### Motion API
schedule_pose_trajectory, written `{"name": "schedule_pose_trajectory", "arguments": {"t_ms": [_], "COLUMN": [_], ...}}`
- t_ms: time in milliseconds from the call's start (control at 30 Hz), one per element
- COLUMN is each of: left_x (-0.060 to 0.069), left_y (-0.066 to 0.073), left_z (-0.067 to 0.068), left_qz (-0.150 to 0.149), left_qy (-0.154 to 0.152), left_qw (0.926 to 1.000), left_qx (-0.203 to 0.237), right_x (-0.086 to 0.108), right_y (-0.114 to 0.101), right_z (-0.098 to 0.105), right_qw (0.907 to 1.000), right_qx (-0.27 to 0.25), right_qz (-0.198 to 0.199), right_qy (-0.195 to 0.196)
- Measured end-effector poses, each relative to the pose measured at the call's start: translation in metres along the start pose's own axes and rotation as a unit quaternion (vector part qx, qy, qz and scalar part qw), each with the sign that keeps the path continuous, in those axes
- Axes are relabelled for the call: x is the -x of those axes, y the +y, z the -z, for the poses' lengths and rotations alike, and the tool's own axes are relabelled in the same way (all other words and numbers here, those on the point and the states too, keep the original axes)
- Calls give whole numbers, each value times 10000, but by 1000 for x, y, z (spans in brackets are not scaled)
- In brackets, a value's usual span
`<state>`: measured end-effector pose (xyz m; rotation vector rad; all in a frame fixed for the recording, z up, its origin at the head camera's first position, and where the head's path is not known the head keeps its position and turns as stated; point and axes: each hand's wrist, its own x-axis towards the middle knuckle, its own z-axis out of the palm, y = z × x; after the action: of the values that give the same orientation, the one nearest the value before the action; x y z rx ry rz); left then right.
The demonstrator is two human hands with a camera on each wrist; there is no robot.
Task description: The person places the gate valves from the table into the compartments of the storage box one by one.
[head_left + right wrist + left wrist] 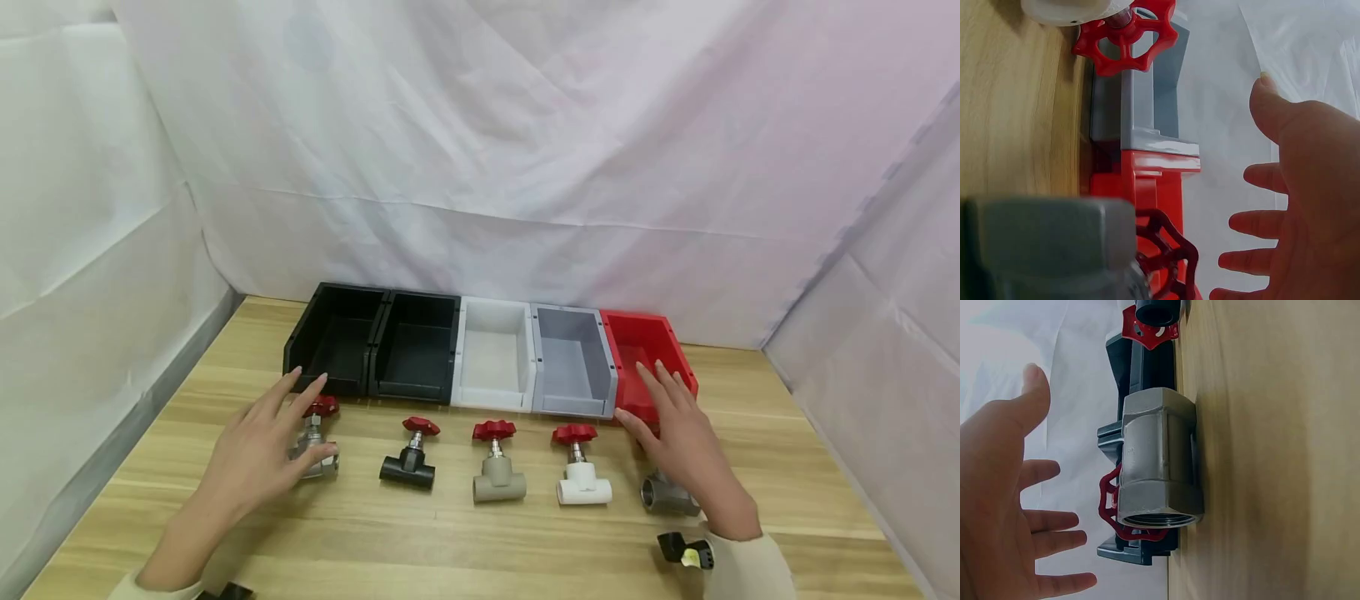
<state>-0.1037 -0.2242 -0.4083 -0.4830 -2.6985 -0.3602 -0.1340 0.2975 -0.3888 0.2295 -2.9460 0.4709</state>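
Note:
Fingers spread, my left hand hovers over a silver metal valve with a red handwheel, partly hidden by the hand. The left wrist view shows that valve's metal body apart from the fingers. My right hand, also spread and holding nothing, is above another metal valve at the right. Its red wheel shows in the right wrist view. Between the hands stand a black tee valve, a beige one and a white one, each with a red handwheel.
Behind the valves a row of bins runs left to right: a black bin, a second black bin, a white bin, a grey bin and a red bin. White sheeting encloses the wooden table.

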Motion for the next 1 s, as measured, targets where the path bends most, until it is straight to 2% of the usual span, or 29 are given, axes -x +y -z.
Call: {"name": "schedule_pose_trajectory", "arguments": {"t_ms": [233,400,567,733,1000], "left_x": [9,12,13,15,16], "left_y": [0,2,4,4,3], "left_z": [-1,-2,-3,-4,-5], "left_qz": [296,493,566,677,681], "left_qy": [119,145,165,6,-52], "left_qw": [9995,9986,9982,9976,9975], "left_qx": [86,149,111,148,195], "right_x": [-10,-19,-29,-36,-43], "right_y": [-1,0,-3,-6,-8], "right_z": [-8,-15,-22,-29,-40], "right_qw": [9992,9990,9988,9982,9980], "right_qx": [-361,-363,-355,-462,-563], "right_qz": [-144,-248,-338,-371,-288], "right_qy": [-14,23,3,-26,5]}}
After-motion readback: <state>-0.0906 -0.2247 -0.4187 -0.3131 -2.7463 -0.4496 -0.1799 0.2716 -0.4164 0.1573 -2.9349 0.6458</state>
